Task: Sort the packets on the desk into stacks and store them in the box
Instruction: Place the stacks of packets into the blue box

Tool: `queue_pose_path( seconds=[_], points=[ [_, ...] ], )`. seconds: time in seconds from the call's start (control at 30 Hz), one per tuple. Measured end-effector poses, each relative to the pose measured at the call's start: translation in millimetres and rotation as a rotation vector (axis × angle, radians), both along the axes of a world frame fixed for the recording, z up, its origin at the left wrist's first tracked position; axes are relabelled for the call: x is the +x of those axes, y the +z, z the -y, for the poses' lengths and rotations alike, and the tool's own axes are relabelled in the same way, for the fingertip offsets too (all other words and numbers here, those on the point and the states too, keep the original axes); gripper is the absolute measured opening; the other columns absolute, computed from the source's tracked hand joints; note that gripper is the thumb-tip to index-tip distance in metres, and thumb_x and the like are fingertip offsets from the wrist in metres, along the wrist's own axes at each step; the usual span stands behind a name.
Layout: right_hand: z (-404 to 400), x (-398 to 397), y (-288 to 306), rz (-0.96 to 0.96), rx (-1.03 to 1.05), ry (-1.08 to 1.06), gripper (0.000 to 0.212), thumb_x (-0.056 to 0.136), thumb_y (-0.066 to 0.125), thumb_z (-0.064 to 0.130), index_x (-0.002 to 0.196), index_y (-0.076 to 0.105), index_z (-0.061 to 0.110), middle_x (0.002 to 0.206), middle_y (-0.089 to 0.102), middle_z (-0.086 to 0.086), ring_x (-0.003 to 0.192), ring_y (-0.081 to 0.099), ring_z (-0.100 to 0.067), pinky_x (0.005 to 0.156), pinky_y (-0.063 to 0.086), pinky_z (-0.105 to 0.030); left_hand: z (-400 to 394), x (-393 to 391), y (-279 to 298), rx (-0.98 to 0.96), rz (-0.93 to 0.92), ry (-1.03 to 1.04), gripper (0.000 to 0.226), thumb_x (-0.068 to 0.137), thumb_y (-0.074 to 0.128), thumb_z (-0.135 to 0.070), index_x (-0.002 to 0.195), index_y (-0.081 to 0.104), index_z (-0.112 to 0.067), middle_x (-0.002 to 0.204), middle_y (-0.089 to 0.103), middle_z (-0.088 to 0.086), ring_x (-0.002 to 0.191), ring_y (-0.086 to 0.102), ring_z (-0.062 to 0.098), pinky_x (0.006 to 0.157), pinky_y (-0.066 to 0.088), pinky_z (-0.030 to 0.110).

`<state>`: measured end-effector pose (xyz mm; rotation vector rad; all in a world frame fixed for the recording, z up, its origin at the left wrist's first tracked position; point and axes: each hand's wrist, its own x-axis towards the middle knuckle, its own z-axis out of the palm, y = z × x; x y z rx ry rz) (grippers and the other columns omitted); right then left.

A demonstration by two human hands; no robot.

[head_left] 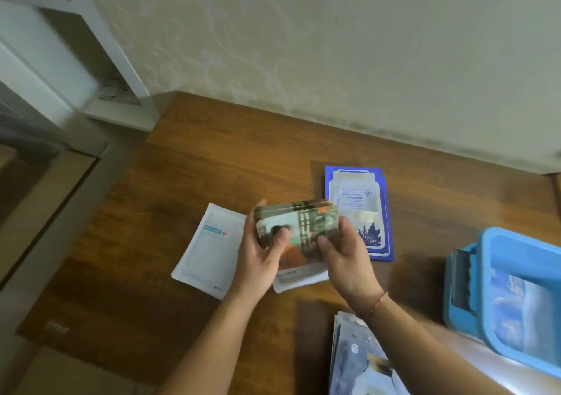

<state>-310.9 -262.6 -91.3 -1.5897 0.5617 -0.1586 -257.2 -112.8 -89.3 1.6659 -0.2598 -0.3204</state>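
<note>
The desk point(188, 212) is dark reddish-brown woodgrain; the wall point(334, 36) is cream with faint pale scrollwork. The held stack of packets point(299, 221) shows orange, green and grey print. One packet point(209, 248) is white with a pale blue label, another point(361, 209) deep blue with white panel. The box point(485, 288) is bright blue
</note>
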Motion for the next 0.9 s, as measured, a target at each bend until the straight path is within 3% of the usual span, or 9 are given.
queue_pose_path(
  seconds=[0.1,0.23,0.33,0.47,0.53,0.6,0.7,0.8,0.9],
  points=[
    [6.1,14.7,-5.4,0.200,0.126,0.052,0.021,0.086,0.052,0.000,0.106,0.054,0.007,0.099,0.063,-0.017,0.091,0.060,-0.033,0.083,0.053,-0.054,10.8,14.4,-3.8,-0.053,0.039,0.108,0.057,0.071,0.065,-0.070,0.111,0.052,-0.032,0.104,0.066,-0.030,0.105,0.063,-0.004,0.078,0.052,0.012],
    [9.2,21.3,-21.9,0.178,0.160,0.134,0.024,0.085,0.051,0.002,0.106,0.053,0.012,0.101,0.062,-0.002,0.096,0.060,-0.006,0.089,0.051,-0.028,12.1,5.5,-32.1,-0.055,0.038,0.123,0.037,0.082,0.065,-0.032,0.117,0.053,-0.027,0.108,0.066,-0.028,0.110,0.060,-0.006,0.084,0.049,0.012],
    [15.8,17.7,-27.9,0.069,0.079,0.251,0.028,0.087,0.051,0.011,0.115,0.052,0.013,0.113,0.063,-0.007,0.109,0.060,-0.015,0.101,0.048,-0.038,15.6,-3.2,-33.5,-0.060,0.041,0.156,0.034,0.089,0.061,-0.022,0.118,0.050,-0.036,0.113,0.063,-0.036,0.114,0.058,-0.006,0.087,0.048,0.011],
    [20.8,11.0,3.3,0.026,-0.110,0.308,0.031,0.088,0.055,0.026,0.112,0.056,0.005,0.103,0.069,-0.010,0.097,0.064,-0.024,0.089,0.051,-0.046,29.6,-14.2,-8.2,-0.124,-0.357,0.415,0.033,0.078,0.057,-0.058,0.108,0.052,-0.049,0.110,0.067,-0.019,0.107,0.066,0.012,0.085,0.056,0.031],
    [31.7,-4.5,24.6,0.068,-0.048,0.260,0.031,0.085,0.065,0.027,0.110,0.061,0.009,0.100,0.073,-0.008,0.094,0.068,-0.022,0.084,0.054,-0.041,40.8,-22.4,8.9,-0.236,-0.551,0.454,0.047,0.075,0.057,-0.070,0.116,0.055,-0.047,0.115,0.070,-0.006,0.100,0.070,0.019,0.079,0.059,0.041],
    [37.2,-31.4,46.4,0.168,0.211,0.131,0.032,0.079,0.073,0.017,0.109,0.063,0.009,0.105,0.073,-0.010,0.098,0.068,-0.022,0.083,0.056,-0.038,58.3,-34.6,33.5,-0.389,-0.668,0.401,0.065,0.073,0.055,-0.074,0.128,0.054,-0.038,0.119,0.070,0.004,0.100,0.071,0.025,0.076,0.058,0.043],
    [24.4,-64.7,65.7,0.311,0.519,-0.042,0.036,0.076,0.077,0.017,0.110,0.069,0.011,0.113,0.070,-0.018,0.108,0.065,-0.033,0.090,0.053,-0.047,93.5,-58.4,64.1,-0.569,-0.810,0.255,0.069,0.074,0.050,-0.072,0.129,0.057,-0.031,0.117,0.070,0.011,0.102,0.070,0.031,0.083,0.055,0.047],
    [24.9,-81.2,74.3,0.350,0.529,-0.283,0.043,0.073,0.083,0.032,0.107,0.071,0.008,0.104,0.072,-0.017,0.100,0.068,-0.031,0.087,0.055,-0.042,127.5,-87.3,79.5,-0.587,-0.796,0.195,0.071,0.080,0.054,-0.069,0.133,0.056,-0.023,0.121,0.068,0.012,0.106,0.068,0.032,0.083,0.056,0.043],
    [53.6,-102.9,85.9,0.365,0.449,-0.411,0.027,0.083,0.071,0.017,0.106,0.069,0.003,0.101,0.073,-0.018,0.097,0.069,-0.032,0.084,0.057,-0.041,149.3,-102.3,86.1,-0.559,-0.731,0.143,0.075,0.076,0.065,-0.064,0.134,0.056,-0.018,0.127,0.064,0.017,0.112,0.065,0.035,0.086,0.055,0.044]
  ],
)
